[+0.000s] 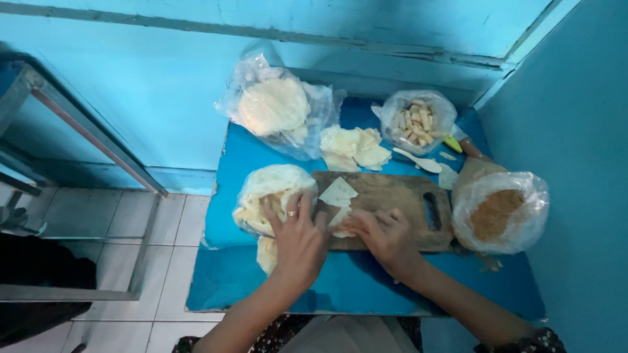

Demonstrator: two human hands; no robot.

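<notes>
My left hand, a ring on one finger, rests on the left end of a wooden cutting board, fingers spread against a clear bag of pale thin wrappers. My right hand presses a folded pale wrapper on the board's near edge. A triangular wrapper piece lies flat on the board just beyond both hands.
On the blue table: a bigger bag of wrappers at the back, loose wrappers, a bag of pale sticks, a white spoon, a bag of brown crumbs. Blue walls behind and right; tiled floor and a metal frame left.
</notes>
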